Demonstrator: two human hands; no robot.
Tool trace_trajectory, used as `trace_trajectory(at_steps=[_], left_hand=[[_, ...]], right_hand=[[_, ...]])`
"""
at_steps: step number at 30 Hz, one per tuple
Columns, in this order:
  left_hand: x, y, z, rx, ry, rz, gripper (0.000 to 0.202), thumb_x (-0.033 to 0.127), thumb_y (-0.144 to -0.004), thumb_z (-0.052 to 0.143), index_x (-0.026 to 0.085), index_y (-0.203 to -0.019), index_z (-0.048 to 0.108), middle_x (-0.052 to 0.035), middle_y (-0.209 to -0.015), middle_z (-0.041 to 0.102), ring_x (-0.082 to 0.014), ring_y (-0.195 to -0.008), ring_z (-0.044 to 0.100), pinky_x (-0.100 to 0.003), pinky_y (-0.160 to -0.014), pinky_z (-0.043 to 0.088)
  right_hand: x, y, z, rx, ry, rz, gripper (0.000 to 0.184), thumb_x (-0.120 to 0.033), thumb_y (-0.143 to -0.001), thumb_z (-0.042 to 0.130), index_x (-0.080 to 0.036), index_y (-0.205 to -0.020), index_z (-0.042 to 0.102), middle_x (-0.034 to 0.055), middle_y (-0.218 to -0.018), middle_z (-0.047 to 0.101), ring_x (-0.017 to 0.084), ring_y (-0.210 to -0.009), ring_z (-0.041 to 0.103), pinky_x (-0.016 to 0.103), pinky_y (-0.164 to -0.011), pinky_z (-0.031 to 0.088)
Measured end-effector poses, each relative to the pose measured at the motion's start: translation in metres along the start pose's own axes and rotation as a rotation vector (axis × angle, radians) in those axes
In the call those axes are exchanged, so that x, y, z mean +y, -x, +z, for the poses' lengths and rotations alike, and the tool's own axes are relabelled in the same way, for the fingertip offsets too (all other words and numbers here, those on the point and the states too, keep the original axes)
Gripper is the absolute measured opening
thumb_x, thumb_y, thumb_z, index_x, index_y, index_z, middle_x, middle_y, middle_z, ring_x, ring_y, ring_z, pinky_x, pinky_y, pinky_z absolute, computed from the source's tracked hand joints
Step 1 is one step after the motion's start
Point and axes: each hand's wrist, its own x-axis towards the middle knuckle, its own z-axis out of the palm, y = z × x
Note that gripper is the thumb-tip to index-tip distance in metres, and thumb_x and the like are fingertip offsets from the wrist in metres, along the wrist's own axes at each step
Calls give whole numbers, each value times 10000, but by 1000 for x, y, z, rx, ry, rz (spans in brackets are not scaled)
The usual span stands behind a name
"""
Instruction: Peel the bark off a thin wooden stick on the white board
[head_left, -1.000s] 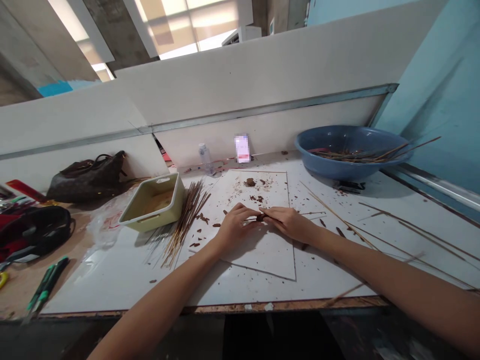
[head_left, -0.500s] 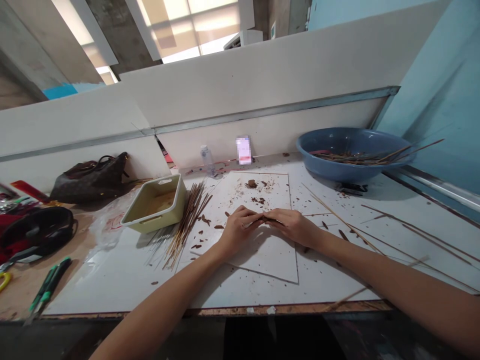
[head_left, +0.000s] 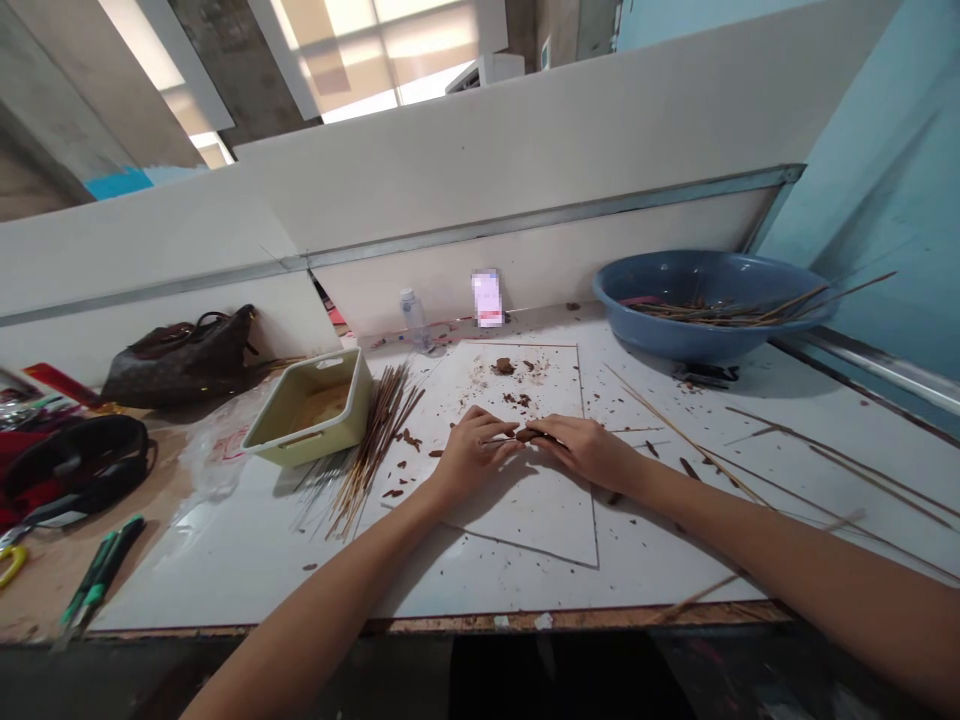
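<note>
- Our left hand [head_left: 476, 452] and right hand [head_left: 582, 449] are closed, their fingertips pinching a thin wooden stick [head_left: 501, 440] and the lump of brown clay [head_left: 529, 435] on it, over the middle of the white board.
- The stick's long axis runs nearly level, side to side, its bare end pointing into our left hand.
- Beneath our hands, the smooth white board [head_left: 525, 525] is scattered with rough clay crumbs.
- Left of that, a fan of straight sticks [head_left: 379, 450] lies just beside a cream plastic tray [head_left: 300, 447].
- Farther off to the right, a round blue bowl [head_left: 697, 342] holds a tangle of more sticks [head_left: 697, 314].
</note>
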Motion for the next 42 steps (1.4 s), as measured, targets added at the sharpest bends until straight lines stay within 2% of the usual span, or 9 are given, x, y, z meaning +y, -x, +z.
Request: trace_trajectory(at_steps=[6,8,11,17,23,27,32,37,42], left_hand=[[5,1,4,-8,42,-14,276,501,-1043,702,293,-1130,859,-65,-899,830,-238,-880,684,-369,-789,600],[7,1,3,-19,51,-40,248,479,-1045,704,301,-1104,867,-59,-893,831,-238,-892,689,-363,-791,596],[10,0,0,-38,75,-85,220,456,-1044,709,315,-1085,874,-47,-893,833,-236,-891,685,-355,-783,583],[15,-1,-2,-23,159,-155,271,492,-1044,700,292,-1059,882,-61,-893,826,-235,-897,669,-356,-768,571],[11,-3,-4,-61,200,-163,274,507,-1046,695,317,-1020,890,-53,-879,827,-244,-934,650,-370,-823,562],[9,-3,-4,-70,236,-214,300,525,-1036,703,295,-1021,894,-57,-833,810,-238,-888,652,-353,-768,551],[10,-2,-3,-75,206,-222,274,475,-1043,705,280,-993,891,-53,-817,795,-226,-877,660,-339,-770,545],[10,-1,0,-82,188,-169,265,440,-1052,693,267,-989,884,-56,-819,789,-225,-879,657,-338,-775,560],[8,-1,1,-86,194,-154,227,417,-1045,709,268,-1036,880,-58,-844,809,-226,-875,656,-334,-742,558]], right_hand=[[-2,5,-3,-30,-75,104,444,-308,-1092,630,-248,-1528,568,126,-1269,800,287,-1136,795,448,-975,677],[-1,5,-4,-30,-50,100,417,-309,-1083,651,-243,-1490,594,126,-1253,800,291,-1126,796,450,-977,676],[1,3,-3,-8,0,21,316,-281,-1092,630,-218,-1400,666,137,-1234,799,297,-1115,792,461,-993,669],[-3,0,-3,33,65,-104,310,-198,-1110,575,-193,-1397,692,123,-1149,813,259,-1035,795,437,-924,698],[-1,1,-14,-75,205,-244,314,-116,-1116,504,-100,-1378,678,151,-1061,794,256,-956,768,442,-864,699],[3,2,-14,-83,186,-228,343,-125,-1121,508,-126,-1432,653,143,-1096,796,244,-993,771,424,-884,696],[6,2,-9,-55,213,-262,461,-163,-1106,582,-111,-1563,554,176,-1194,802,278,-1054,785,463,-903,697],[-2,1,-5,21,162,-217,391,-141,-1098,592,-150,-1486,635,146,-1205,818,247,-1019,794,429,-884,704],[-7,1,-7,-26,149,-187,364,-111,-1097,568,-167,-1441,675,121,-1148,831,231,-956,789,414,-853,696]])
